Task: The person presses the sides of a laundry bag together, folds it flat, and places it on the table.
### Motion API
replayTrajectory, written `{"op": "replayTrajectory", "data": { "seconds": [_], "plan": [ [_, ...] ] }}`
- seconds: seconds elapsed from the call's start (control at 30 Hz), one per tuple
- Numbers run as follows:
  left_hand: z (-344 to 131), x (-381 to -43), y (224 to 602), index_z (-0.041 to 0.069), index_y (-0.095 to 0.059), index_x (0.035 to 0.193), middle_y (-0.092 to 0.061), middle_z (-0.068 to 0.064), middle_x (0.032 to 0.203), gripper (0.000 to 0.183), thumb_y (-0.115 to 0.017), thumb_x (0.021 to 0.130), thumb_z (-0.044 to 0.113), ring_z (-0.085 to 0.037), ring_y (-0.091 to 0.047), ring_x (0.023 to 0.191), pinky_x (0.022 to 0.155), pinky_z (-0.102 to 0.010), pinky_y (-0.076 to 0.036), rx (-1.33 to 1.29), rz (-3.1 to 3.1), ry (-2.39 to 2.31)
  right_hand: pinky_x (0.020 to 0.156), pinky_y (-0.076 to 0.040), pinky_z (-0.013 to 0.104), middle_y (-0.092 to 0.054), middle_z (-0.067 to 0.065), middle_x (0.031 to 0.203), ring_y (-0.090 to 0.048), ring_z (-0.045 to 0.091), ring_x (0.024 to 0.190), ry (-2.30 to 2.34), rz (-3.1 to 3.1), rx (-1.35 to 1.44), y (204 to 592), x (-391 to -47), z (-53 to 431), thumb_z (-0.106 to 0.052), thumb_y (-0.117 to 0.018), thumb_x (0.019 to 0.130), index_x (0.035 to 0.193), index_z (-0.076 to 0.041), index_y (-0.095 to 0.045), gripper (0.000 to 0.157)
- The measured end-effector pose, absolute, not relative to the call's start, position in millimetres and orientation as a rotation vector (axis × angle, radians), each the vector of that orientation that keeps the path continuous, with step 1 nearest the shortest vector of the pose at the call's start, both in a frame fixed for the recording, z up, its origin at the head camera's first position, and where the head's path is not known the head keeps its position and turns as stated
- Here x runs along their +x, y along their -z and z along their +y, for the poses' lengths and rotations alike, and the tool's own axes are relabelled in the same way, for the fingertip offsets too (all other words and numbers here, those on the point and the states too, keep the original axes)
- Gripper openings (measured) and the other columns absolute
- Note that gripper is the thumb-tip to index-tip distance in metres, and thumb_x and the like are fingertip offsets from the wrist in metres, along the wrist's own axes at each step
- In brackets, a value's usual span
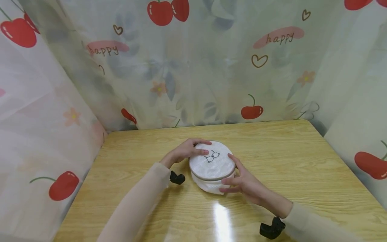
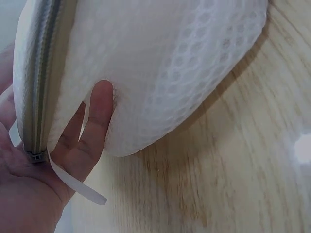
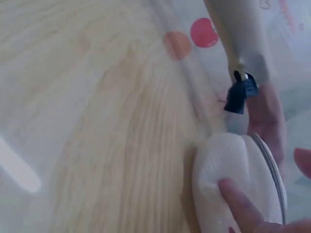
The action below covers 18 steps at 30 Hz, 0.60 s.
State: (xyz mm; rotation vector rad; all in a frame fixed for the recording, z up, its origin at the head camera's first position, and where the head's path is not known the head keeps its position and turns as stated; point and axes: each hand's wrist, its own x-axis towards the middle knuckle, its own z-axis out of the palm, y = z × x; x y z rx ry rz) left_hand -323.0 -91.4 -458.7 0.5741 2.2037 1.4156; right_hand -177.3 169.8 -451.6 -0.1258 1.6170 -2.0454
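A round white mesh zip bag point(image 1: 208, 169) stands on the table, its flat lid showing a small line-drawn animal. My left hand point(image 1: 187, 149) grips it at the far left edge, fingers over the lid. In the left wrist view, fingers point(image 2: 99, 107) of that hand press into the mesh wall, beside the zipper point(image 2: 46, 73) and a loose white strip point(image 2: 77, 187) at its end. My right hand point(image 1: 249, 185) holds the bag's right side, thumb at the lid's rim and other fingers on the wall. A fingertip dents the bag point(image 3: 218, 160) in the right wrist view.
The wooden table point(image 1: 290, 148) reaches back to a curtain point(image 1: 205, 67) printed with cherries and hearts, with more curtain at both sides. Black wrist-worn devices hang under the left sleeve point(image 1: 145, 191) and the right sleeve point(image 1: 311, 218). Light glares on the tabletop in front of the bag.
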Motion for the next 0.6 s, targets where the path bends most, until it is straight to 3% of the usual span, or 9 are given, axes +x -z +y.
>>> {"op": "replayTrajectory", "data": {
  "seconds": [0.17,0.43,0.6],
  "plan": [
    [-92.6,-322.7,460.1,0.024,-0.069,0.138,-0.054,-0.001,0.152,0.045,-0.079,0.095,0.030,-0.019,-0.052,0.130,0.095,-0.027,-0.049,0.581,2.203,-1.401,0.100,-0.055,0.042,0.010,0.021,0.168,-0.065,0.030,0.115,2.153,1.641,-0.102,457.2,-176.3,157.0,0.005,-0.068,0.095,0.168,-0.024,-0.002,0.102],
    [-94.1,-323.4,460.8,0.025,-0.068,0.140,-0.052,0.000,0.155,0.045,-0.077,0.096,0.031,-0.019,-0.052,0.131,0.098,-0.028,-0.048,0.563,2.151,-1.354,0.097,-0.050,0.023,-0.006,0.014,0.170,-0.032,0.034,0.147,2.252,1.792,-0.068,466.7,-184.9,144.7,0.006,-0.071,0.092,0.164,-0.019,-0.019,0.093],
    [-93.4,-324.0,463.3,0.022,-0.067,0.141,-0.049,0.000,0.157,0.045,-0.076,0.097,0.029,-0.018,-0.050,0.134,0.103,-0.029,-0.046,0.577,2.130,-1.353,0.109,-0.041,0.025,-0.016,0.014,0.169,-0.029,0.032,0.150,2.212,1.907,-0.054,473.3,-187.8,140.8,0.009,-0.075,0.088,0.162,-0.015,-0.025,0.093]
  ]
}}
